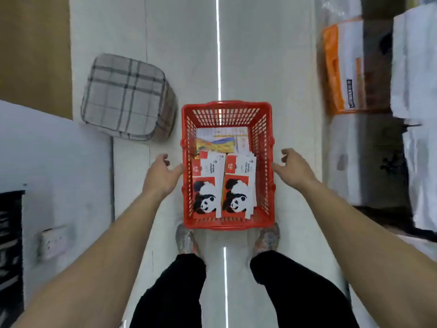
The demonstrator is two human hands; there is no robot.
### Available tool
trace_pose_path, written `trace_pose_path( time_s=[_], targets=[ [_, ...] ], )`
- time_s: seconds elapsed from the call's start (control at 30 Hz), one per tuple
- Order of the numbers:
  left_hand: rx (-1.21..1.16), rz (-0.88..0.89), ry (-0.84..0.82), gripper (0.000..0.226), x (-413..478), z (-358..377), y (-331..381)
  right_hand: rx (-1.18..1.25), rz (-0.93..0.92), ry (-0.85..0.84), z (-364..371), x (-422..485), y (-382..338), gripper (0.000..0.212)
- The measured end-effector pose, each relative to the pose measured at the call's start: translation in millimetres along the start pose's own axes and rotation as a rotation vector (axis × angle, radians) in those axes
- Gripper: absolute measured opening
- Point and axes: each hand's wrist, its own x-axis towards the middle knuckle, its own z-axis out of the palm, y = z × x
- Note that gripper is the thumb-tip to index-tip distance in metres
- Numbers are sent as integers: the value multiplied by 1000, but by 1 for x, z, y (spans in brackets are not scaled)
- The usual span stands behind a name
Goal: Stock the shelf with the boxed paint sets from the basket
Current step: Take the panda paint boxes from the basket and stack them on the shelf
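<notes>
Directly below the viewer, a red plastic basket [227, 166] with lattice-slotted walls sits on a glossy pale tiled floor [179, 67], just in front of the person's two shoes. Inside lie flat cardboard paint sets: two stacks of panda-printed boxes [223, 190] side by side at the near end, marked "WATER COLOUR", and a box with a colourful painted cover [216, 143] at the far end. The left hand [163, 172] is spread loosely, its thumb at the basket's left wall, holding nothing. The right hand [294, 168] mirrors it, fingers relaxed and apart, thumb touching or nearly touching the right rim. A soft, cube-shaped checked fabric stool [127, 98] stands to the left. Plastic-wrapped parcels [350, 67] are piled along the right.
</notes>
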Motion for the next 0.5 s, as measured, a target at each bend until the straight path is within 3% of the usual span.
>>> trace_pose_path(
  time_s=[0.17,0.3,0.5],
  targets=[
    [-27,-32,21,76,79,69,-43,84,65,40,62,80,48,67],
    [-123,-13,43,48,106,107,-58,118,-10,101,93,106,70,35],
    [-126,114,219,22,108,126,-68,205,-51,200,110,114,78,32]
  ],
)
